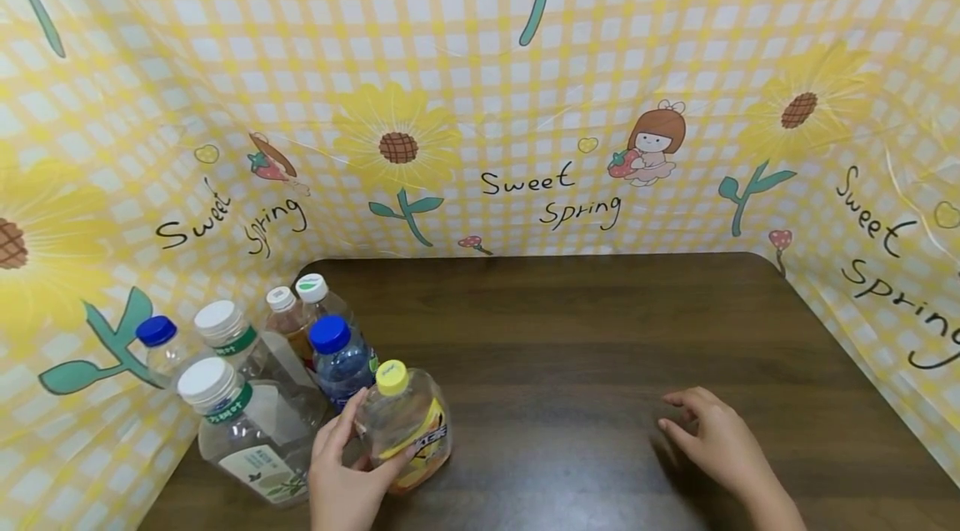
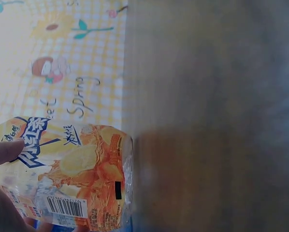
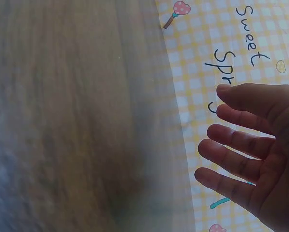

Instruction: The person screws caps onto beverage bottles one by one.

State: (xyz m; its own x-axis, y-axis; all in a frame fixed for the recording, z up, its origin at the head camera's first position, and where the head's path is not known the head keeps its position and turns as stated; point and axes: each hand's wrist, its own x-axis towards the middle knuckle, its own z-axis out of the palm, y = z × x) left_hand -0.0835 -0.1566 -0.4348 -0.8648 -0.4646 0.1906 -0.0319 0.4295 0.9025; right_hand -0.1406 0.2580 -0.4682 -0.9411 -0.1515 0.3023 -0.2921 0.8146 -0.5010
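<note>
A clear plastic drink bottle [image 1: 408,431] with a yellow cap and a yellow-orange label stands upright at the near left of the table. My left hand [image 1: 351,464] grips it from its left side, thumb across the front and fingers on the far side. In the left wrist view the drink bottle's label [image 2: 81,169] shows lemon slices and a barcode, and part of the left hand [image 2: 4,208] is cut off by the frame. Over the right part of the table hovers my right hand [image 1: 712,439], holding nothing. Its fingers [image 3: 231,157] are spread and slightly bent in the right wrist view.
Several other capped bottles crowd the left: a blue-capped bottle [image 1: 341,364] beside the held one, two large white-capped bottles [image 1: 262,456], and smaller ones behind. The dark wooden table [image 1: 570,331] meets a yellow checked cloth [image 1: 510,97] at its back and sides.
</note>
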